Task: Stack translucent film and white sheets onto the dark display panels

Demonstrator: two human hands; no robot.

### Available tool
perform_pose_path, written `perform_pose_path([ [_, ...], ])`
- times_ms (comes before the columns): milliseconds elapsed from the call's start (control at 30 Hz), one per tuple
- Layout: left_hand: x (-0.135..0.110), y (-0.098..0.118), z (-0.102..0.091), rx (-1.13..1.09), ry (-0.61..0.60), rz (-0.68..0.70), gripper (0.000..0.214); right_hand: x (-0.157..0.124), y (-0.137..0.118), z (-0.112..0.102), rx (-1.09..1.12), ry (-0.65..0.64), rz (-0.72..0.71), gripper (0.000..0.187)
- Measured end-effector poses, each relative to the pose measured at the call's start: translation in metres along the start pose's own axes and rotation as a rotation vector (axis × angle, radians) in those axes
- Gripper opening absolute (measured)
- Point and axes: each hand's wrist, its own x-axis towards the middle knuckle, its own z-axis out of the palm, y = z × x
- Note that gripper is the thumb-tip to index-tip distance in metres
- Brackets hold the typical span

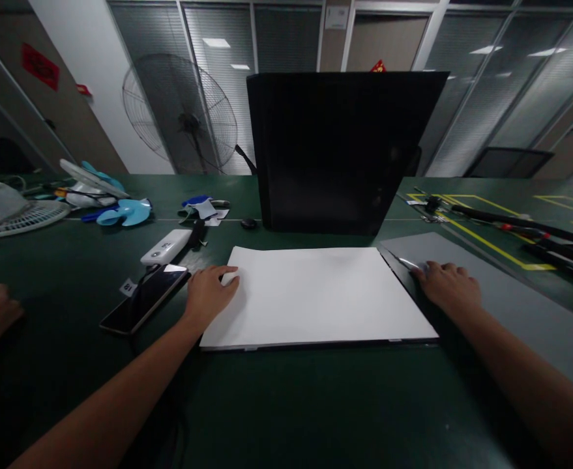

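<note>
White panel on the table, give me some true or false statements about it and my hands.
The left hand touches the left edge of the white panel. True.
The right hand holds the smartphone. False: the smartphone lies on the green table beside the left hand.
A black upright stack stands behind the white panel. True.
The white panel stands upright. False: it lies flat on the green table.

Dark green counter [286, 404]: white panel [315, 293] flat at centre, grey sheet [521, 306] just beside it on the right, black board [335, 150] upright behind. Left side has a phone [144, 298], white device [166, 246], blue fan blade [124, 212] and white fan grille [22, 218]. Far right has yellow tape lines [491, 244] and black rods [535, 228].
</note>
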Motion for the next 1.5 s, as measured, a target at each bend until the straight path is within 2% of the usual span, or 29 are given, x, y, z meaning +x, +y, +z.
perform_pose_path([
  [167, 0.0, 0.0, 0.0, -0.02, -0.009, 0.004, 0.039, -0.005, -0.004, -0.014, -0.01, 0.003, -0.033, 0.064],
  [267, 0.001, -0.001, 0.001, -0.041, -0.006, 0.004, 0.038, -0.009, 0.0, -0.03, 0.04, -0.023, -0.016, 0.057],
  [333, 0.001, -0.002, 0.002, -0.044, 0.0, -0.01, 0.038, -0.013, 0.001, -0.044, 0.061, -0.019, 0.011, 0.059],
  [467, 0.002, -0.003, 0.006, -0.025, -0.011, -0.013, 0.043, -0.031, -0.013, -0.073, 0.035, 0.155, -0.066, 0.065],
  [600, 0.001, -0.002, 0.008, -0.002, -0.058, 0.006, 0.048, -0.057, -0.048, -0.082, 0.05, 0.319, -0.354, 0.054],
  [700, 0.001, -0.001, 0.009, 0.003, -0.088, 0.025, 0.046, -0.078, -0.075, -0.073, 0.179, 0.336, -0.669, 0.047],
  [800, 0.001, -0.002, 0.009, 0.01, -0.111, 0.032, 0.045, -0.097, -0.096, -0.061, 0.309, 0.24, -0.917, 0.045],
  [967, 0.003, -0.003, 0.009, -0.023, -0.126, 0.055, 0.043, -0.106, -0.108, -0.055, 0.429, 0.001, -1.074, 0.058],
  [1033, 0.003, -0.003, 0.009, -0.028, -0.123, 0.072, 0.044, -0.096, -0.101, -0.053, 0.438, 0.0, -1.006, 0.059],
  [1167, 0.003, -0.002, 0.009, -0.01, -0.119, 0.097, 0.046, -0.062, -0.067, -0.043, 0.319, 0.125, -0.588, 0.06],
  [1233, 0.002, -0.001, 0.01, 0.005, -0.131, 0.088, 0.046, -0.046, -0.047, -0.039, 0.225, 0.107, -0.412, 0.062],
  [1300, 0.002, -0.001, 0.01, 0.012, -0.137, 0.084, 0.047, -0.034, -0.031, -0.037, 0.153, 0.028, -0.282, 0.064],
  [1400, 0.002, -0.002, 0.011, 0.005, -0.124, 0.103, 0.046, -0.026, -0.02, -0.032, 0.121, -0.1, -0.193, 0.065],
  [1500, 0.003, -0.003, 0.012, -0.007, -0.125, 0.112, 0.047, -0.024, -0.023, -0.026, 0.153, -0.121, -0.248, 0.066],
])
